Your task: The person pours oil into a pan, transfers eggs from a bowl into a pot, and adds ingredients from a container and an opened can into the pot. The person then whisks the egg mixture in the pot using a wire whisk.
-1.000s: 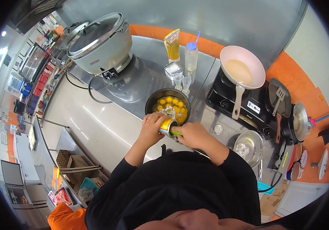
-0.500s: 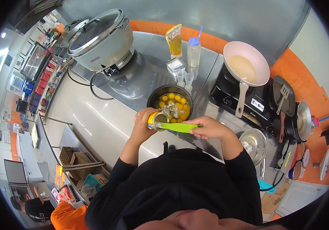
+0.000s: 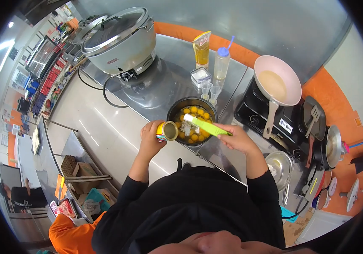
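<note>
At a steel counter (image 3: 147, 91), the dark round pot (image 3: 192, 102) lies ahead of & btwn two bare hands: fwd and right of the left hand (image 3: 151, 137), fwd and left of the right hand (image 3: 237, 139). We see the left fingers curled round an open can (image 3: 167, 131), held tilted by the pot's near-left rim, its mouth angled toward us & the right; whether can and rim touch, we can't tell. The right fingers are closed on the handle end of a green utensil (image 3: 209, 127), its long axis slanting fwd-left from that hand over the pot. Its white tip is above the contents, though we can't tell if it meets them; the can's mouth is left of that tip, apart from it & nearer the wearer.

In the pot we count many glossy, rounded yolks (image 3: 193, 109) in clear runny liquid, w/ a lumpy, greyish-white mass (image 3: 186, 128) among them. The can is a metal cylinder, yellow label w/ red & blue bands; the utensil is smooth, prob. plastic. Behind the pot, on the counter: clear flared cups (image 3: 205, 88), a tub (image 3: 200, 77) of white stuff, and a translucent bottle (image 3: 221, 65) w/ blue cap.
</note>
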Tool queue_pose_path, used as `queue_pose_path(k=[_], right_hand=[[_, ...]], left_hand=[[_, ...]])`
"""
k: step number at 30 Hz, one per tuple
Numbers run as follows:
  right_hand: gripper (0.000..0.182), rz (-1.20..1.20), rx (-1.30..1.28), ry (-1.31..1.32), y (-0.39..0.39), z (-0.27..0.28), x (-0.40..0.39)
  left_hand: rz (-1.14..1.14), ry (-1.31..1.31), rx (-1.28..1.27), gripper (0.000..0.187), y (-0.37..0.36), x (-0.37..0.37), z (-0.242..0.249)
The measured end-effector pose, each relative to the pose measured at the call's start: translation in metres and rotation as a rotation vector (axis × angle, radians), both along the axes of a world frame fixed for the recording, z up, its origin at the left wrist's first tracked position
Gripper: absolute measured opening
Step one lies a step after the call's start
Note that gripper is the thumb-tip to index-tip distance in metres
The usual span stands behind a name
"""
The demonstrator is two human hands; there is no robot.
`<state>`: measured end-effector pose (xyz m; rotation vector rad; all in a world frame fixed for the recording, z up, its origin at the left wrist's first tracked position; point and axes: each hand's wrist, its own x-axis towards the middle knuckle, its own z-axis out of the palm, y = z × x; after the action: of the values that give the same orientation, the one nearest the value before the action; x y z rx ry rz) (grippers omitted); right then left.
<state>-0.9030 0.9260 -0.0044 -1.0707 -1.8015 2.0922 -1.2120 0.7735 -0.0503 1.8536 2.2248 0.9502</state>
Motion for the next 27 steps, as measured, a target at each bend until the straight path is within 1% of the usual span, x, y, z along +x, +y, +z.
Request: queue_pose_path(k=[1,2,3,4,5,7,13,17,19,20,22,23,25,26,27], right_hand=[[0.052,-0.054,0.149,-0.040,0.002,-0.013,-0.004],[0.052,-0.046,0.153,-0.044,0.004,-0.031,-0.008],[0.051,-0.093,0.680,-0.054,0.006,-0.049,-0.013],[0.051,-0.139,1.208,-0.059,0.004,-0.054,-0.017],[0.051,-0.133,1.211,-0.061,0.002,-0.058,-0.018],[0.050,-0.043,1.225,-0.600,-0.007,-0.056,-0.024],[0.050,0.038,1.302,-0.737,-0.014,-0.061,-0.024],[0.050,-0.012,1.307,-0.772,-0.023,-0.055,-0.026],[0.050,-0.108,1.188,-0.686,-0.031,-0.040,-0.030],[0.050,-0.115,1.184,-0.691,-0.034,-0.037,-0.032],[0.049,-0.232,1.002,-0.178,-0.042,-0.028,-0.037],[0.049,-0.245,0.998,-0.185,-0.048,-0.022,-0.039],[0.050,-0.098,0.789,-0.007,-0.064,0.000,-0.049],[0.050,-0.119,0.787,-0.016,-0.071,0.009,-0.053],[0.050,-0.036,0.849,-0.135,-0.078,0.019,-0.057]], left_hand=[[0.034,0.004,-0.008,0.067,-0.004,-0.007,-0.002],[0.066,0.007,-0.017,0.067,-0.008,-0.014,-0.004],[0.065,0.019,0.009,0.067,-0.012,-0.021,-0.005],[0.071,0.014,0.011,0.067,-0.015,-0.027,-0.005],[0.077,0.014,0.013,0.067,-0.018,-0.031,-0.005],[0.081,0.008,0.017,0.066,-0.022,-0.040,-0.005],[0.087,0.003,0.033,0.065,-0.027,-0.057,-0.008],[0.035,-0.019,0.020,0.064,-0.023,-0.067,-0.007],[0.012,-0.022,0.019,0.064,-0.017,-0.071,-0.007],[-0.003,-0.023,0.017,0.064,-0.015,-0.072,-0.008],[-0.030,-0.021,0.014,0.064,-0.007,-0.072,-0.008],[-0.065,-0.022,-0.006,0.065,-0.003,-0.071,-0.007],[-0.123,-0.023,-0.029,0.065,0.005,-0.065,-0.004],[-0.187,-0.022,-0.025,0.066,0.009,-0.059,-0.001],[-0.250,-0.022,-0.022,0.066,0.012,-0.054,0.002]])
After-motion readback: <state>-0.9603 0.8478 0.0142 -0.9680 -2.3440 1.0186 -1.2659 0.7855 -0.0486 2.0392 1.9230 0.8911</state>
